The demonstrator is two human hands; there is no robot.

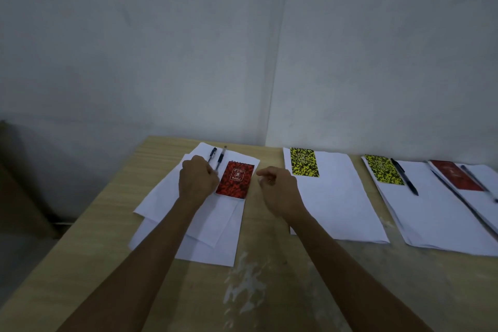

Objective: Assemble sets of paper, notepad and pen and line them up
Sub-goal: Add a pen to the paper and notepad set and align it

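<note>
On the left of the wooden table [107, 210] lies a loose pile of white paper sheets [188, 226] with a red notepad [235, 179] on top. Two pens [221, 158] lie at the pile's far end. My left hand [198, 178] is a closed fist on their near ends and seems to grip them. My right hand [280, 191] hovers just right of the red notepad, fingers loosely curled, holding nothing. To the right, a sheet [336, 197] carries a yellow notepad [304, 162] and no pen.
Further right, a sheet [436, 218] bears a second yellow notepad [384, 170] and a dark pen [404, 176]. At the right edge lies a set with another red notepad [455, 175] and a pen [477, 180]. Grey walls meet in a corner behind the table.
</note>
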